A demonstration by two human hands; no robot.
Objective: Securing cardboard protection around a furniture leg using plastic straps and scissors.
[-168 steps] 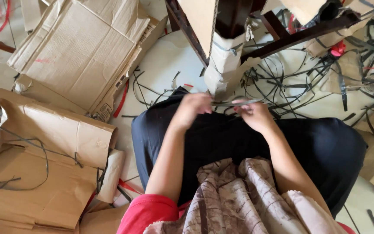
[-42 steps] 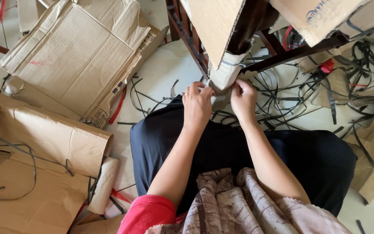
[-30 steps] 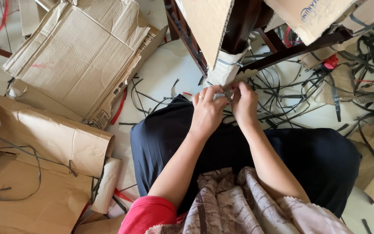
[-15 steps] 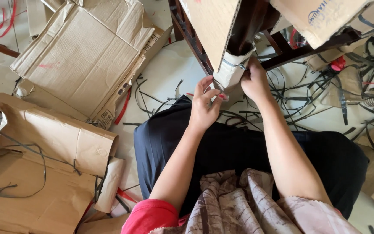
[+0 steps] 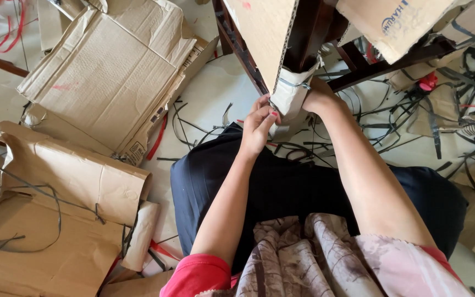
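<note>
At the wrapped leg: both hands meet on the white paper wrap (image 5: 291,98) that sleeves the foot of a dark wooden furniture leg (image 5: 309,30).
Left hand (image 5: 258,125): fingers pinched on the wrap's left edge, thumb against its lower fold.
Right hand (image 5: 319,98): pressed to the wrap's right side; its fingers go behind the wrap, so I cannot tell whether they are clenched.
Strap: a thin grey band (image 5: 294,84) rings the wrap just above the hands.
Edges: a corrugated cardboard panel (image 5: 262,36) hangs just left of the leg, its cut edge running down to the wrap; a dark crossbar (image 5: 383,66) runs off to the right.
Open room: a bare strip of floor lies left of the left hand; to the right, black strapping offcuts (image 5: 413,115) crowd in.
Lap: dark navy trousers (image 5: 281,187) lie under the forearms.
Floor: pale tile (image 5: 215,91), littered with strips.
Room: flattened cardboard boxes (image 5: 105,77) heaped at left, torn brown paper (image 5: 56,181) nearer, a red cord (image 5: 1,19) in the far corner.
</note>
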